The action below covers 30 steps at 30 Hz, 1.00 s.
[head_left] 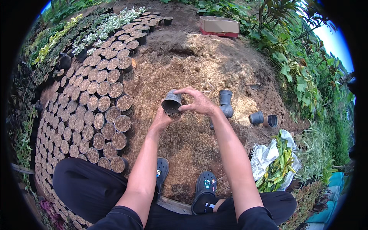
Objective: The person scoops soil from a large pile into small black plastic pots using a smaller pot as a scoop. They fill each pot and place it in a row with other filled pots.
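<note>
A black plastic nursery pot (171, 104) is held tilted over the soil, its mouth facing back towards me and a little soil clinging inside. My right hand (198, 101) grips it from the right, with fingers on its outside and the thumb at the rim. Under its left and lower side is my left hand (164, 119), whose fingers are partly hidden by the pot. Below both hands spreads a bed of loose brown soil mixed with pale husk-like bits (178, 143).
Rows of soil-filled pots (103, 88) line the left. Loose pots (225, 97) lie on the right, one partly behind my right forearm. Leafy cuttings (274, 169) rest on a white sack (266, 153). A cardboard box (219, 26) stands at the back. My clogs (205, 184) are on the ground.
</note>
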{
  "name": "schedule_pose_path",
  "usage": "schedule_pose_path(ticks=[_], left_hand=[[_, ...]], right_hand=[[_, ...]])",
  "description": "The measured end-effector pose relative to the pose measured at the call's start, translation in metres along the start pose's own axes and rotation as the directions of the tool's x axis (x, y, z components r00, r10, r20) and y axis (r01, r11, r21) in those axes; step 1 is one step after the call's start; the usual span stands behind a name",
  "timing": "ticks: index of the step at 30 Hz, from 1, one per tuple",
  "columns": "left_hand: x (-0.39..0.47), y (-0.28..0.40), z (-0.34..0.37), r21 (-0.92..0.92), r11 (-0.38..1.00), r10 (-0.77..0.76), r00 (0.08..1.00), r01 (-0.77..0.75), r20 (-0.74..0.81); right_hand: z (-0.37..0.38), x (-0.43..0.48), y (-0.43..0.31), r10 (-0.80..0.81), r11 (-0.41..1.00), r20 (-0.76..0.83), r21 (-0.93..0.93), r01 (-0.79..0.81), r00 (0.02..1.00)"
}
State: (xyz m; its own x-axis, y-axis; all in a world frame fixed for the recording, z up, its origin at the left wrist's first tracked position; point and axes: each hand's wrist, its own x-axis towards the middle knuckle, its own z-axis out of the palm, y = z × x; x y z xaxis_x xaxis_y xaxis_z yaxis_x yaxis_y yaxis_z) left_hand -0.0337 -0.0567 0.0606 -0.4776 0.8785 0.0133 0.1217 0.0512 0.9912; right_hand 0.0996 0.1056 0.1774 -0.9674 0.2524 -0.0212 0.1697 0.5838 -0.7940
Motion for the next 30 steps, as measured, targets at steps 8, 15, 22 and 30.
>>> schedule_pose_path(ticks=[8, 15, 22, 30], left_hand=[[-0.011, 0.002, 0.003, 0.082, 0.996, -0.043, 0.998, 0.047, -0.049], [-0.003, 0.005, 0.011, -0.102, 0.993, 0.051, 0.999, -0.052, -0.015], [-0.017, 0.01, -0.002, 0.026, 0.998, 0.058, 0.998, -0.058, 0.001], [0.013, 0.056, -0.004, 0.141, 0.976, 0.138, 0.971, -0.167, 0.196]], right_hand=[[-0.039, -0.037, 0.007, 0.213, 0.97, -0.095, -0.101, -0.222, 0.973], [0.011, -0.019, -0.017, -0.163, 0.981, 0.084, -0.097, 0.171, 0.983], [-0.038, -0.06, 0.001, 0.106, 0.958, 0.07, -0.273, -0.083, 0.992], [-0.036, -0.086, -0.024, 0.366, 0.784, -0.071, -0.513, -0.349, 0.928]])
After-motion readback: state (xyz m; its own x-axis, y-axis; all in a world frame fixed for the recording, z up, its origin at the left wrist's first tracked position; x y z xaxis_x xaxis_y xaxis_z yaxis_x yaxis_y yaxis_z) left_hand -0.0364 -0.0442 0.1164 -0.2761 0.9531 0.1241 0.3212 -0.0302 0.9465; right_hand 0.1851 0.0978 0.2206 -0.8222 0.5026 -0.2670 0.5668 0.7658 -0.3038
